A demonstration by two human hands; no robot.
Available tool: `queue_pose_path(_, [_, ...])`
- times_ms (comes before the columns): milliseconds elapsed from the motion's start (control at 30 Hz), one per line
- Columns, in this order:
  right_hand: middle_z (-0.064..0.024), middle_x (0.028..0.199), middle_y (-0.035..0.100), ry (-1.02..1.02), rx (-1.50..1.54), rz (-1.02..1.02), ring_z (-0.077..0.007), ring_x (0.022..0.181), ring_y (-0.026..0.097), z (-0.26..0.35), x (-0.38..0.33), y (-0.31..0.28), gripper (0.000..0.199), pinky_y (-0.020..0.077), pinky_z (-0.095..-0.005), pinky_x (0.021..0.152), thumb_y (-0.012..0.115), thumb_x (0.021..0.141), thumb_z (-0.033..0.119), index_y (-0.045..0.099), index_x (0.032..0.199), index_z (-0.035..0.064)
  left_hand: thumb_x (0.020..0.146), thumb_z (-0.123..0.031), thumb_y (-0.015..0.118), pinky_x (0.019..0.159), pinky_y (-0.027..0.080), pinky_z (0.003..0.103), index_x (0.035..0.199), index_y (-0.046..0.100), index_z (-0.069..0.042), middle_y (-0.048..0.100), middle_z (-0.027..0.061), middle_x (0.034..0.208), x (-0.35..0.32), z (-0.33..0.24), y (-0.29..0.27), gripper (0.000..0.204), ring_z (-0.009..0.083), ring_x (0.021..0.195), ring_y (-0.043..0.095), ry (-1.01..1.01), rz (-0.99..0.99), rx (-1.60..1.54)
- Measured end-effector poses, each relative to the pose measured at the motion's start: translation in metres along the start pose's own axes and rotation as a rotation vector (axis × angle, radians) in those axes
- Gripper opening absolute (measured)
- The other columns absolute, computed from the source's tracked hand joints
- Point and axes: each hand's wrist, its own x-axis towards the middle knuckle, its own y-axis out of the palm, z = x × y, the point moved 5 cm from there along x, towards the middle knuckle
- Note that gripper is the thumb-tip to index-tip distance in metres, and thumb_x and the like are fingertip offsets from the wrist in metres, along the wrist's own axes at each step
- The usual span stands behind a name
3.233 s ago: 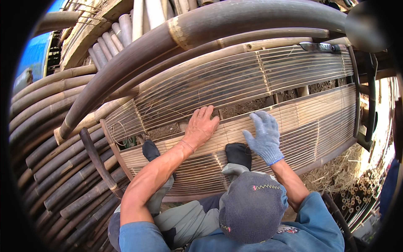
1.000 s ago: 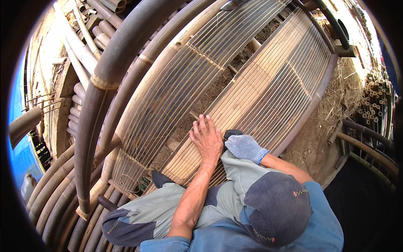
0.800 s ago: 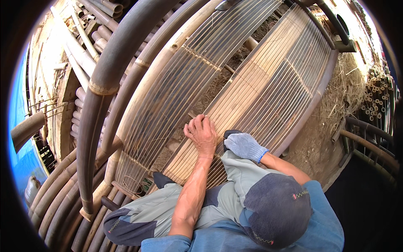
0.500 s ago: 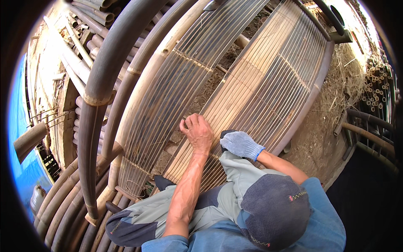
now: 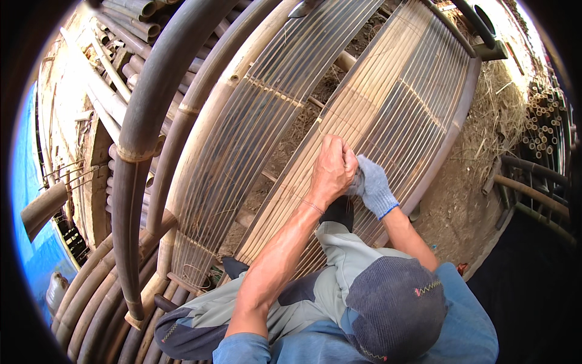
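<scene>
My bare left hand (image 5: pixel 330 173) and my grey-gloved right hand (image 5: pixel 373 185) meet on a curved panel of thin bamboo slats (image 5: pixel 412 103). The left fingers are curled shut against the slats, thumb on top. The gloved fingers bunch up against the left hand's knuckles. Whatever the two hands pinch between them is hidden. Just below the hands my black shoe (image 5: pixel 339 209) rests on the same panel. My grey cap (image 5: pixel 394 303) and blue shirt fill the bottom of the view.
A second slat panel (image 5: pixel 254 133) lies to the left, with bare soil between the two. Thick bent bamboo poles (image 5: pixel 142 121) arch along the left side. Straw (image 5: pixel 485 121) and a stack of cut bamboo ends (image 5: pixel 545 121) lie to the right.
My hands, earlier spread flat and apart on the slats, have come together. The left hand has curled shut and the gloved hand has moved up against it. The view has swung and moved closer.
</scene>
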Motion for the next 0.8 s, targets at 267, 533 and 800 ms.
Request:
queue_pose_path(267, [-0.0123, 0.088, 0.069, -0.954, -1.881, 0.420, -0.0278, 0.081, 0.070, 0.054, 0.102, 0.060, 0.014, 0.0569, -0.0391, 0.071, 0.060, 0.091, 0.013, 0.070, 0.097, 0.0046, 0.079, 0.002, 0.065, 0.068, 0.046, 0.047, 0.087, 0.051, -0.002, 0.053, 0.0158, 0.090, -0.025, -0.005, 0.009, 0.017, 0.0377, 0.077, 0.057, -0.017, 0.010, 0.203])
queue_pose_path(533, [-0.0084, 0.064, 0.060, -0.470, -0.518, -0.001, -0.0245, 0.057, 0.059, 0.071, 0.101, 0.007, 0.018, 0.0533, -0.0380, 0.061, 0.056, 0.098, 0.019, 0.066, 0.096, 0.0040, 0.088, -0.011, 0.067, 0.085, 0.048, 0.044, 0.112, 0.061, 0.000, 0.060, 0.0183, 0.106, -0.045, 0.048, -0.055, 0.027, 0.0360, 0.097, 0.059, -0.187, -0.267, 0.494])
queue_pose_path(800, [-0.0020, 0.074, 0.060, -0.216, 0.297, 0.123, -0.0170, 0.072, 0.061, 0.037, 0.011, -0.030, 0.019, 0.0554, -0.0407, 0.074, 0.052, 0.104, 0.023, 0.062, 0.099, 0.0073, 0.090, -0.028, 0.071, 0.073, 0.051, 0.045, 0.111, 0.068, -0.008, 0.065, 0.0116, 0.096, -0.035, 0.098, -0.062, 0.029, 0.0341, 0.084, 0.065, -0.333, -0.056, 0.325])
